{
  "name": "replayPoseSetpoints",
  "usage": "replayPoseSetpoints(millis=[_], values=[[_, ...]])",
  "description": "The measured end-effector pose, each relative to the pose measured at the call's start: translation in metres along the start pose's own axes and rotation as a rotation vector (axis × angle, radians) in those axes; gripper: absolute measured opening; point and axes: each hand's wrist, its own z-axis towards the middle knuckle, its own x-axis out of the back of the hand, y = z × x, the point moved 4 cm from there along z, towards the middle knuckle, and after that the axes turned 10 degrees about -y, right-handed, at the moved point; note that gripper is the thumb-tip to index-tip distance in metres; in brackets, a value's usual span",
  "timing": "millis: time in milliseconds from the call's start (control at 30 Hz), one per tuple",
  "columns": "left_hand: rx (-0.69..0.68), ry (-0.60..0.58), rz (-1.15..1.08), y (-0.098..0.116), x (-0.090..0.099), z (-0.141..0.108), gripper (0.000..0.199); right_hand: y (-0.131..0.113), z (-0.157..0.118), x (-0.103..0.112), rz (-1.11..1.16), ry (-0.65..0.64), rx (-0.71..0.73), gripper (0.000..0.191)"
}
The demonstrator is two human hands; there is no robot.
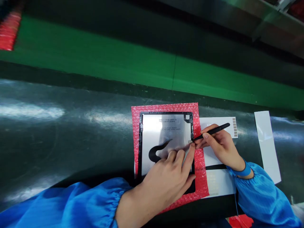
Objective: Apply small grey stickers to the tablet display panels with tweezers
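Note:
A tablet display panel [152, 133] with a silvery back, black frame and printed codes lies on a red bubble-wrap sheet [199, 123]. A curved black strip [153, 153] sits on its silvery face. My left hand [163, 174] rests over the panel's lower part, index finger stretched to a small pale tab [190, 142] at the right edge, thumb spread away. Between the thumb and fingers of my right hand [220, 145] is a slim black pen-shaped tool [215, 129]. Its tip meets the panel's right edge, close to my left index fingertip.
White sheets [218, 182] lie under and beside my right forearm, one with a row of small brown squares [235, 127]. Another white strip [267, 145] lies farther right. Behind the dark, shiny table [95, 139] runs a green band [118, 60]. Red wrap [9, 30] shows at upper left.

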Motion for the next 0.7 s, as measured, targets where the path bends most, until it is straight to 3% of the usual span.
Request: replayPoseSetpoints(millis=[333,533,700], values=[[-0.001,0.01,-0.015,-0.003,0.002,0.003,0.077,0.001,0.0,-0.001,0.011,-0.009,0.006,0.024],[-0.004,-0.047,-0.016,-0.005,0.002,0.005,0.075,0.0,0.0,0.007,0.122,0.03,0.047,0.027],[-0.002,-0.023,-0.063,-0.009,0.002,0.005,0.081,-0.014,-0.032,0.024,0.066,0.168,0.181,0.019]])
